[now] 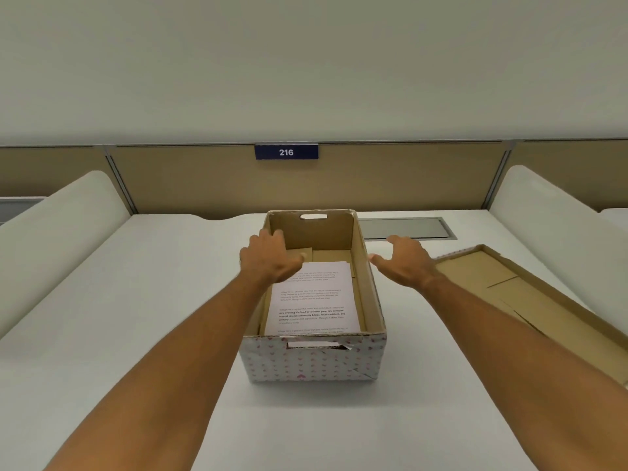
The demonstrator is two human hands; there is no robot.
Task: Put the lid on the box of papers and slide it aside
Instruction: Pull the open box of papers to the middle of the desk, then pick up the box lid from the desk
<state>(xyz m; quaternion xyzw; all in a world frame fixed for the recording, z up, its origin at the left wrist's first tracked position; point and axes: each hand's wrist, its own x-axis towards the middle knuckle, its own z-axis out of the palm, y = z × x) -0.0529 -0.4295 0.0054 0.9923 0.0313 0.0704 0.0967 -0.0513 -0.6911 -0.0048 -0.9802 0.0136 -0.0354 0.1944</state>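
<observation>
An open cardboard box (pixel 312 362) with a pink heart print stands in the middle of the white desk, with printed papers (pixel 314 300) lying flat inside. Its lid (pixel 520 297) lies upside down on the desk to the right, brown inside facing up. My left hand (pixel 268 260) hovers over the box's left wall near the far corner, fingers spread and holding nothing. My right hand (pixel 404 263) is just right of the box's right wall, between box and lid, fingers apart and empty. Neither hand touches the lid.
A white desk (pixel 136 317) runs between white side dividers (pixel 57 232) on the left and right. A tan partition (pixel 390 181) with a blue "216" sign (pixel 286 152) closes the back. A grey cable hatch (pixel 407 228) is set in the desk behind the box.
</observation>
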